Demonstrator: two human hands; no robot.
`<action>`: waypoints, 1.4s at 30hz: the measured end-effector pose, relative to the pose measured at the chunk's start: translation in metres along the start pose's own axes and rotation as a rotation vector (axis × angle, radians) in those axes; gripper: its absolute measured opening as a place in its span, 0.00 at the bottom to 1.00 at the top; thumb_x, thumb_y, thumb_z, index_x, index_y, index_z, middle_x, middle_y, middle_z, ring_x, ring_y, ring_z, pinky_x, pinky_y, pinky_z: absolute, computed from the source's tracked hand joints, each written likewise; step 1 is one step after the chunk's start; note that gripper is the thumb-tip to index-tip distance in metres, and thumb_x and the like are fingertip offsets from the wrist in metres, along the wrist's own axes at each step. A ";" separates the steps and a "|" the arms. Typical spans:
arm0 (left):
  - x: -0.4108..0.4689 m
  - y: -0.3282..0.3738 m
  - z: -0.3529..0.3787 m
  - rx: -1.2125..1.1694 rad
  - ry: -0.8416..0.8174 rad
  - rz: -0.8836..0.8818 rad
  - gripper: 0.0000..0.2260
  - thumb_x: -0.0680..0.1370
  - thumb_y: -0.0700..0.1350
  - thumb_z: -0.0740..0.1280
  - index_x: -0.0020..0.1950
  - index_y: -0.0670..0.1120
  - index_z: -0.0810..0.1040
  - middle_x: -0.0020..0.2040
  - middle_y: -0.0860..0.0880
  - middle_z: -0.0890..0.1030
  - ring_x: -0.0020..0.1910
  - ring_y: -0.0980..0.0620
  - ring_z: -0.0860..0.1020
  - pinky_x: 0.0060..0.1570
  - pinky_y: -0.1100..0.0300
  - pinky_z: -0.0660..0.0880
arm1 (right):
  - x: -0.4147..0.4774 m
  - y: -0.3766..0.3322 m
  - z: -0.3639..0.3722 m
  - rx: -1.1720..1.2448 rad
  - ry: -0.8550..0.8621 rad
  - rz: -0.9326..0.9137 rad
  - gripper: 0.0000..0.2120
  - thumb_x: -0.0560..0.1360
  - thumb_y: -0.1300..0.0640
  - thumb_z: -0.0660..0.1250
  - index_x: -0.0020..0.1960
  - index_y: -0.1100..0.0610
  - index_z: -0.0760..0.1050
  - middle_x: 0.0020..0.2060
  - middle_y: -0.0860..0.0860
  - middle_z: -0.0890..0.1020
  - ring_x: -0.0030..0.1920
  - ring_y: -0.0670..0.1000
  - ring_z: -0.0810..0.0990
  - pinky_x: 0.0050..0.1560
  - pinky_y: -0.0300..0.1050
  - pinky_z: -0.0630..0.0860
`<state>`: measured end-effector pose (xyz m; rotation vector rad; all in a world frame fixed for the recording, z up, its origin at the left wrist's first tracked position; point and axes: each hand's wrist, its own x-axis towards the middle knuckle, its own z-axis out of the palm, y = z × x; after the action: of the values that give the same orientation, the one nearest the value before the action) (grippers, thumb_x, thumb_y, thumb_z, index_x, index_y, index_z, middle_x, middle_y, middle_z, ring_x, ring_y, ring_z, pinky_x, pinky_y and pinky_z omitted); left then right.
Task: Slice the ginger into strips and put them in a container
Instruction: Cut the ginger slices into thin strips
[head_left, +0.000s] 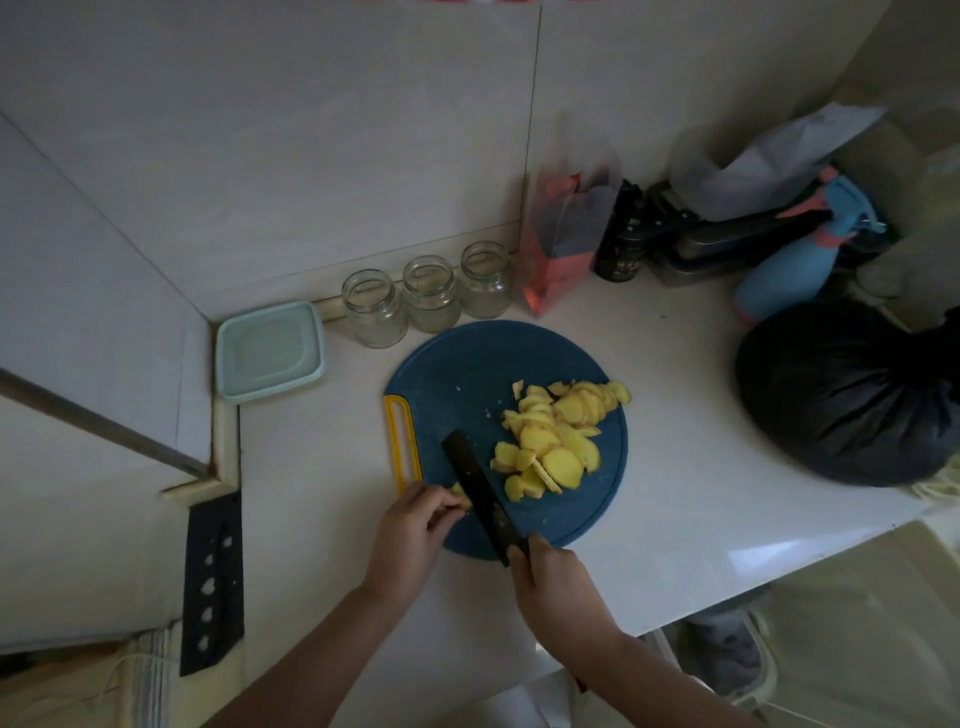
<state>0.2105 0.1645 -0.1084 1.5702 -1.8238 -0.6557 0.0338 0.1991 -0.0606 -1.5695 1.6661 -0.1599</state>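
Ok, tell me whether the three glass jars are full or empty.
Empty: the glass jars stand upright, lidless, with nothing visible through the clear glass.

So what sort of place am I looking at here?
Most likely a home kitchen corner: a white countertop against tiled walls, a round blue plastic cutting board carrying yellow ginger slices, and three empty clear glass jars along the wall.

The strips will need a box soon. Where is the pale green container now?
In the head view, the pale green container sits at the far left of the counter, in the corner, beside the leftmost glass jar, up-left of the cutting board.
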 end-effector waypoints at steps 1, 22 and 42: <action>0.001 0.001 0.002 -0.003 0.002 0.002 0.07 0.69 0.34 0.75 0.43 0.43 0.81 0.41 0.52 0.79 0.41 0.67 0.75 0.41 0.79 0.69 | -0.001 -0.001 -0.001 -0.005 -0.005 0.002 0.12 0.82 0.49 0.53 0.47 0.56 0.68 0.36 0.50 0.73 0.38 0.54 0.74 0.39 0.48 0.69; 0.004 -0.001 0.001 -0.035 -0.009 0.057 0.03 0.70 0.36 0.74 0.40 0.42 0.81 0.38 0.52 0.79 0.39 0.62 0.76 0.40 0.75 0.70 | -0.008 -0.009 -0.010 0.011 0.030 -0.028 0.12 0.82 0.49 0.52 0.44 0.55 0.66 0.34 0.50 0.72 0.37 0.53 0.73 0.37 0.46 0.66; 0.003 -0.004 0.002 -0.043 0.001 0.061 0.03 0.70 0.37 0.74 0.40 0.41 0.81 0.38 0.51 0.80 0.38 0.61 0.77 0.37 0.67 0.75 | 0.001 -0.016 -0.003 -0.145 -0.006 -0.021 0.12 0.83 0.49 0.50 0.50 0.55 0.66 0.35 0.49 0.73 0.37 0.54 0.76 0.38 0.49 0.72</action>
<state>0.2115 0.1608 -0.1122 1.4806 -1.8375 -0.6620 0.0441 0.1940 -0.0497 -1.6940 1.6888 -0.0460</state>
